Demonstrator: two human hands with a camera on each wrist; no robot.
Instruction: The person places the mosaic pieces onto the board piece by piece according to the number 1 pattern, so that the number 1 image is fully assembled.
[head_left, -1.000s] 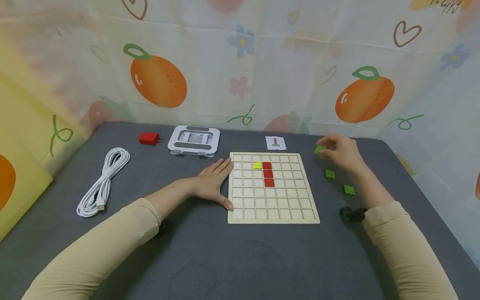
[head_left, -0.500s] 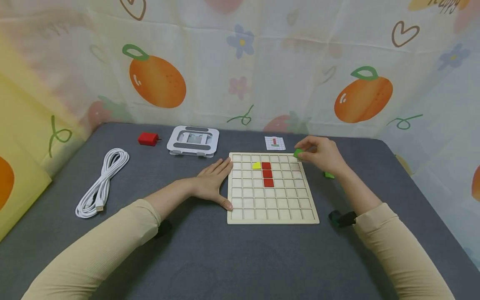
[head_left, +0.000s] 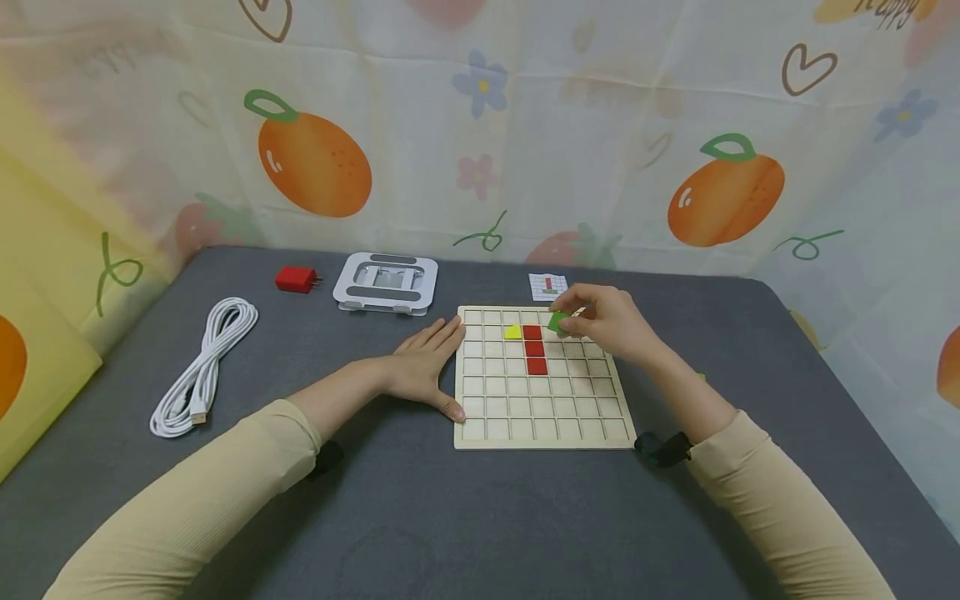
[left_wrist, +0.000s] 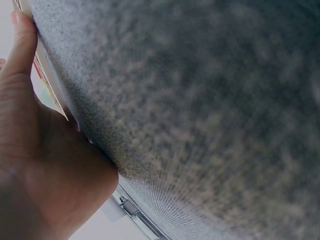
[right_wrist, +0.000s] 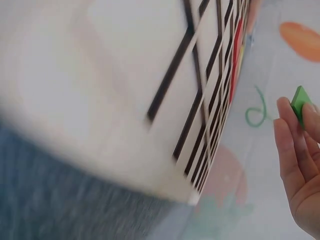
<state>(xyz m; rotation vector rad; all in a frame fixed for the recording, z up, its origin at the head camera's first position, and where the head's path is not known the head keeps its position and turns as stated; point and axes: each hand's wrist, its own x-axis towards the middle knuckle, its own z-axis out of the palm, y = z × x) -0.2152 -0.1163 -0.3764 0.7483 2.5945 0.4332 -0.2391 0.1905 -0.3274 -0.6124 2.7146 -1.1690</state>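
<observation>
My left hand (head_left: 422, 367) rests along the left edge of a wooden grid board (head_left: 498, 408), fingers straight and thumb spread towards the near corner. Between thumb and fingertips my right hand (head_left: 611, 323) pinches a green square tile (head_left: 557, 322) above the board's upper part, just right of the red tiles. Three red tiles (head_left: 536, 366) form a column in the grid, and a yellow tile (head_left: 513, 332) lies left of the top one. In the right wrist view the green tile (right_wrist: 300, 104) is held clear of the grid.
Behind the board lies a small printed pattern card (head_left: 547, 287). A grey-white folding stand (head_left: 386, 283), a red plug adapter (head_left: 296, 279) and a coiled white cable (head_left: 210, 358) lie to the left. The right forearm mostly hides other green tiles.
My right hand has carried the green tile leftward from the table right of the board to over the grid. My left hand has stayed at the board's edge.
</observation>
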